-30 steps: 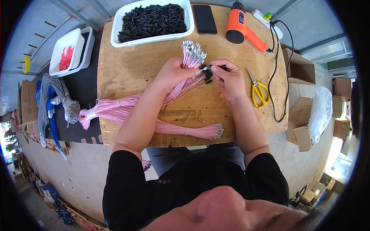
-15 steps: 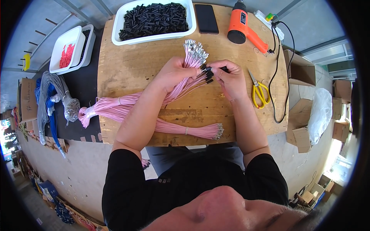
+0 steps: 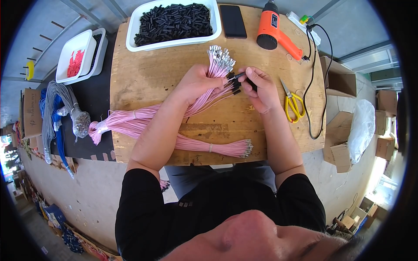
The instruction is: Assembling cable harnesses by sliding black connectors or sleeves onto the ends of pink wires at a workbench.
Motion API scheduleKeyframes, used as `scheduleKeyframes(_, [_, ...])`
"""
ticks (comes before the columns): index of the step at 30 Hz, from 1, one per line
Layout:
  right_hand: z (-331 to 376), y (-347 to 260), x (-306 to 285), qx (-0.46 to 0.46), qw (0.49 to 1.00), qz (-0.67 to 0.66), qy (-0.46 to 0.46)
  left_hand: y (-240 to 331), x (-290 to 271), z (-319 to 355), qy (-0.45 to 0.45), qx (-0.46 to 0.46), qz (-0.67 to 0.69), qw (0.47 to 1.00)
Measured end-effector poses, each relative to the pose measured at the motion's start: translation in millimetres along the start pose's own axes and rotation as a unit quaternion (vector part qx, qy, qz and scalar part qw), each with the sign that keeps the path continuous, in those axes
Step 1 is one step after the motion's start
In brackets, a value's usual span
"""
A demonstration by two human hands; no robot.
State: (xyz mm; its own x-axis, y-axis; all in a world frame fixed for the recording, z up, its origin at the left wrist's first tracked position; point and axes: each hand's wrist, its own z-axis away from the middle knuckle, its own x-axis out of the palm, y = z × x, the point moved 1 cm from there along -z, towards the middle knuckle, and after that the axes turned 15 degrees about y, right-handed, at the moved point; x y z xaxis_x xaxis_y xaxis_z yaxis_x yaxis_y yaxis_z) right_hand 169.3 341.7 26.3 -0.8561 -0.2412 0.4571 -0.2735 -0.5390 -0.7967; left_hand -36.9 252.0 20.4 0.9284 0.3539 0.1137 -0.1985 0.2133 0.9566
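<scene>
My left hand (image 3: pixel 201 83) is closed round a bundle of thin pink wires (image 3: pixel 214 73) whose metal-tipped ends fan out above it. Between its thumb and forefinger one wire end points right. My right hand (image 3: pixel 262 89) pinches a short black tube (image 3: pixel 240 75) between thumb and forefinger, in line with that wire end; whether the tube sits over the wire is too small to tell. More black pieces show in the curled fingers of the right hand. Several wires below the left hand end in black sleeves (image 3: pixel 236 92).
A white tray (image 3: pixel 174 45) of black tubes stands at the back, beside a phone (image 3: pixel 233 21) and an orange heat gun (image 3: pixel 278 32). Yellow-handled scissors (image 3: pixel 294 106) lie right of my right hand. Another pink wire bundle (image 3: pixel 217 148) lies along the near edge. A black cable (image 3: pixel 324 87) hangs at right.
My right hand has turned and drawn slightly right, its thumb lifting. The black tube between its fingertips now shows more plainly. My left hand stays in place with the wires.
</scene>
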Motion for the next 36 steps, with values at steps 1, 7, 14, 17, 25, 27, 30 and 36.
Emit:
scheduleKeyframes(1, [-0.9,1.8,-1.1,0.014,1.0,-0.008,-0.009,-0.3,-0.3,-0.2,0.0,0.0,0.0,1.0])
scheduleKeyframes(7, [-0.7,8.3,1.4,0.043,0.999,-0.015,-0.026,-1.6,-0.2,0.0,-0.008,0.007,-0.006,1.0])
scheduleKeyframes(14, [1.6,5.5,4.0,0.032,0.999,0.009,-0.018,-1.5,-0.1,0.1,-0.008,0.007,-0.012,1.0])
scheduleKeyframes(17, [1.2,8.7,3.8,0.036,0.999,0.016,-0.024,-2.0,-0.3,-0.1,-0.005,0.01,-0.019,1.0])
scheduleKeyframes(25, [-2.0,2.5,1.3,-0.019,0.999,0.027,0.03,-1.6,-0.5,0.9,-0.005,0.006,-0.026,1.0])
scheduleKeyframes(27, [-4.0,-1.3,-2.2,-0.074,0.995,0.031,0.067,-0.3,0.4,2.2,0.022,0.011,-0.04,0.999])
scheduleKeyframes(30, [-2.0,-2.4,-1.8,-0.073,0.995,0.025,0.065,0.6,-0.3,2.1,0.02,0.015,-0.031,0.999])
scheduleKeyframes(36, [4.4,5.7,11.3,-0.041,0.998,0.047,0.025,-0.5,-1.7,0.9,-0.006,0.005,-0.06,0.998])
